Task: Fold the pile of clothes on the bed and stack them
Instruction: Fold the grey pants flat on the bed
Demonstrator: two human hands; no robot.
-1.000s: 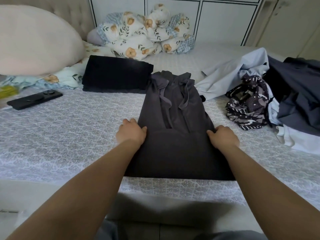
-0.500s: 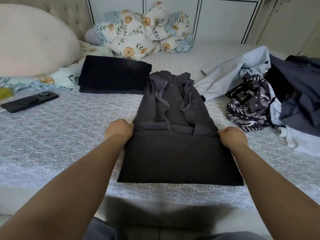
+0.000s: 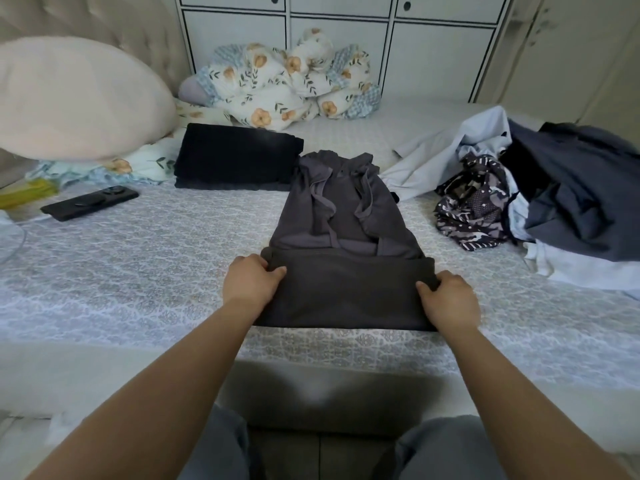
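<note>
A dark grey garment [image 3: 343, 216] with drawstrings lies lengthwise on the bed [image 3: 138, 271], its near part doubled over into a thick band. My left hand [image 3: 252, 282] grips the left end of that fold, thumb on top. My right hand [image 3: 446, 299] grips the right end the same way. A folded black garment [image 3: 235, 155] lies behind and to the left. The unfolded pile [image 3: 540, 192] sits at the right: light blue, patterned, navy and white pieces.
A black phone [image 3: 90, 202] lies on the bed at the left, near a large cream pillow [image 3: 76, 98]. A bunched floral blanket [image 3: 287, 84] sits at the back before white cabinets. My knees show below the bed's near edge.
Both hands took hold of the garment's near fold and carried it farther up the bed, so the doubled band is shorter and thicker. The camera tilted slightly.
</note>
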